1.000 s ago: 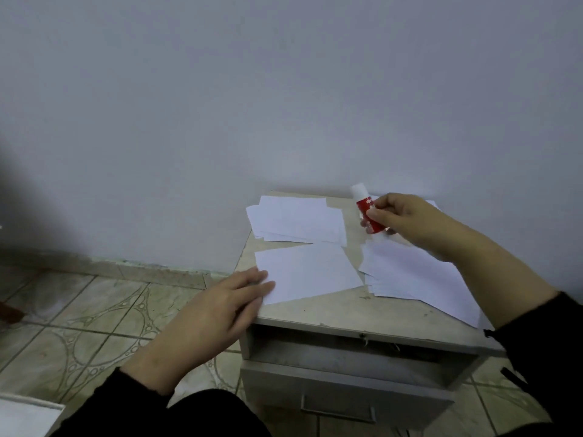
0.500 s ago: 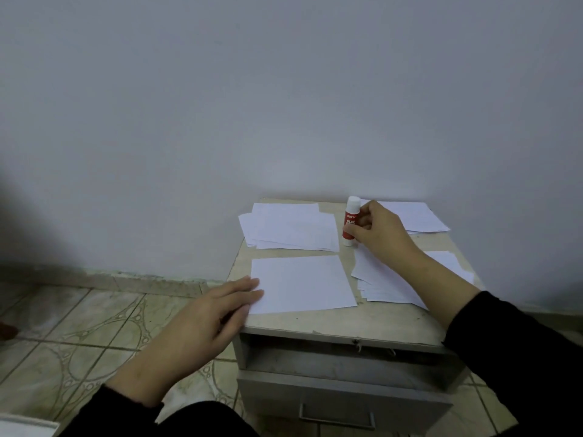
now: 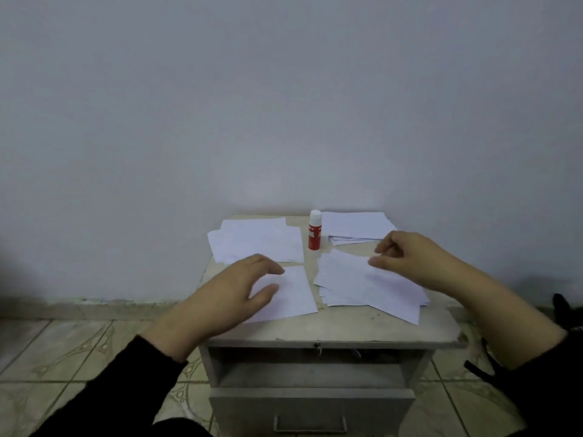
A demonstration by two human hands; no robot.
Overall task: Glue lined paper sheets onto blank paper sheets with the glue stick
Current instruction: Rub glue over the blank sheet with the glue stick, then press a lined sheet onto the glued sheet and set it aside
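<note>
The glue stick (image 3: 315,230) is stood upright and capped at the back of the small table (image 3: 347,326), between two paper stacks, with neither hand on it. The left hand (image 3: 233,291) is held palm down over the single sheet (image 3: 291,294) near the front; its grip is loose and open, the fingers curved and nothing seen to be held. The right hand (image 3: 407,257) is poised above the spread pile of sheets (image 3: 362,285), wrist raised, with thumb and forefinger drawn close together at the top sheet's edge; whether the paper is actually pinched cannot be told. Both forearms are extended from black sleeves.
</note>
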